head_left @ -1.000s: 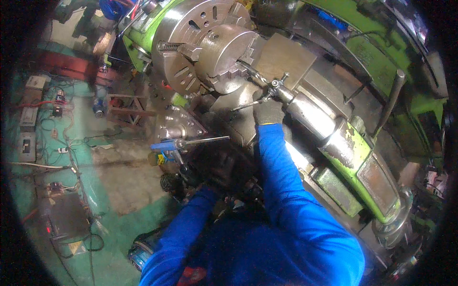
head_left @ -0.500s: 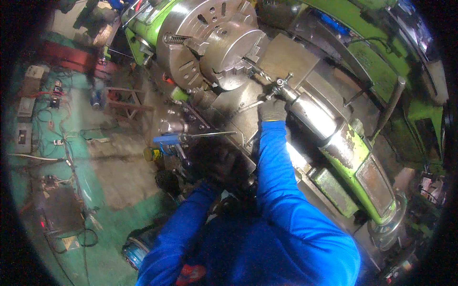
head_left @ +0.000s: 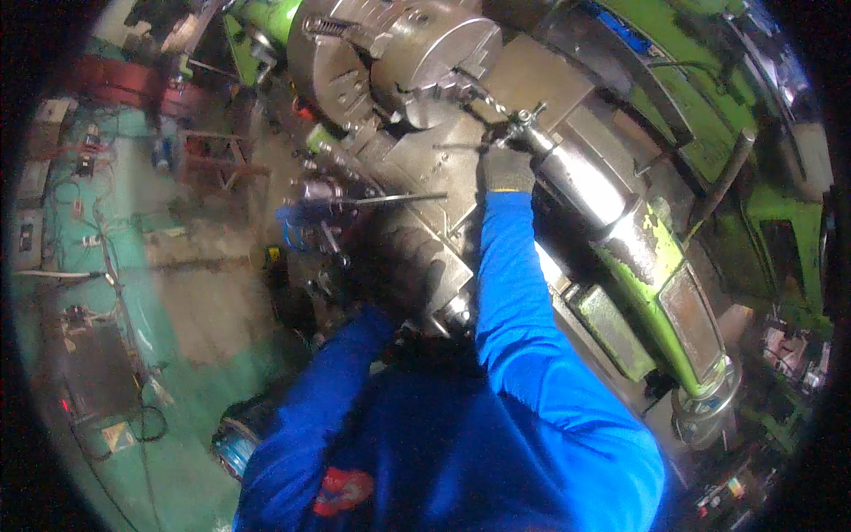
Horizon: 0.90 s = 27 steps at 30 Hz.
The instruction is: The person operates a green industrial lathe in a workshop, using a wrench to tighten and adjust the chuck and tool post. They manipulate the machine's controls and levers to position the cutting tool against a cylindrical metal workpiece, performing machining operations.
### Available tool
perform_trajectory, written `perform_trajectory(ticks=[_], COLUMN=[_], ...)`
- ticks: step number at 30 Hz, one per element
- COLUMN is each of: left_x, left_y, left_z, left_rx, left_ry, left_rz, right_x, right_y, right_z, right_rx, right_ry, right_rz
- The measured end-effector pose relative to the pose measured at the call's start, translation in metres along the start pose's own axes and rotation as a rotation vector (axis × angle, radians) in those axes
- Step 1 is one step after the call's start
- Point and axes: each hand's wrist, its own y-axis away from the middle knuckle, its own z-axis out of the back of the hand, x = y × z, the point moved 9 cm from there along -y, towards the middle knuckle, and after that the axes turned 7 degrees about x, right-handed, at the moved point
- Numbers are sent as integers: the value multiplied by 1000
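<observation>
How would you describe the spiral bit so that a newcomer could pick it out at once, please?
Start at the big round chuck, top centre, then find the green tailstock to its lower right. Between them, just above the gloved right hand, lies the bit, slim and shiny. Its twisted grooves set it apart from the smooth, far thicker silver cylinder.

No legible lettering or signs.

i can make out, from my remote post, a slim, bright spiral-fluted bit (head_left: pixel 490 103) slanting up-left toward the lathe chuck (head_left: pixel 437 64); its far end is unclear to me. at its lower end sits a grey metal holder (head_left: pixel 525 128), a thin handle (head_left: pixel 455 145) reaching left.
</observation>
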Motion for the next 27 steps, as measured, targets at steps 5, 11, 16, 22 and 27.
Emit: perform_trajectory(ticks=[5,11,16,22,27], left_x=[2,-3,-5,-3,-4], left_y=[0,6,4,-6,-8], left_z=[-1,-7,-10,-10,-9], left_rx=[-11,-32,-76,20,-14], left_ry=[21,34,33,97,75], left_rz=[-7,-5,-50,7,-7], right_x=[-4,0,-18,-26,-58], right_y=[-16,-17,-30,28,-7], right_z=[-7,-15,-24,4,-70], right_rx=[-153,-39,-79,-303,376], right_ry=[-95,129,149,-179,-2049], right_rz=[38,180,208,97,-18])
